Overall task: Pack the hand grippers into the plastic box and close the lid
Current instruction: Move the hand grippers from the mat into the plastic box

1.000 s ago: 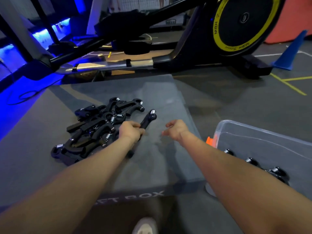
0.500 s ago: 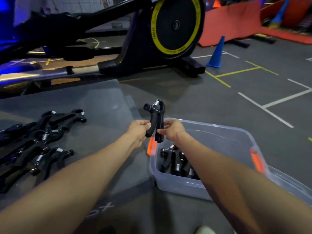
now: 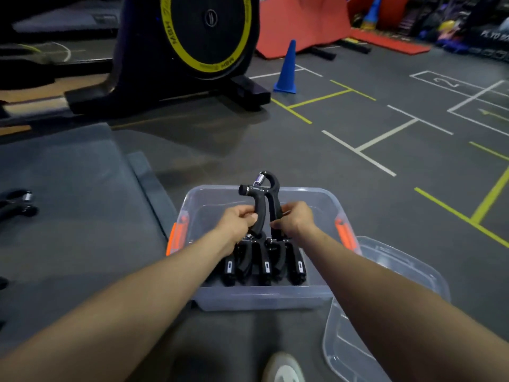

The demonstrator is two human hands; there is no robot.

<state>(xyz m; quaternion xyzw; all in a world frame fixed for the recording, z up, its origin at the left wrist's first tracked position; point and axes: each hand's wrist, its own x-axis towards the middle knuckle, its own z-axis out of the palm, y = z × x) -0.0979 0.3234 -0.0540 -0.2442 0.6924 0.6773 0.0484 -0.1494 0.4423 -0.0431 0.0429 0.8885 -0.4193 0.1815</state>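
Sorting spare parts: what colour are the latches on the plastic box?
Orange latches, one on each end of the clear plastic box; head view.

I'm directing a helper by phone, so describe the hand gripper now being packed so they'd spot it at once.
Find the clear plastic box with orange latches on the grey floor. Above it, the left hand and right hand hold one black hand gripper with a steel spring. Unlike the black grippers lying in a row inside, it stands upright, spring uppermost.

Gym: exercise machine (image 3: pixel 190 48), blue cone (image 3: pixel 286 70), floor lines (image 3: pixel 358 153).
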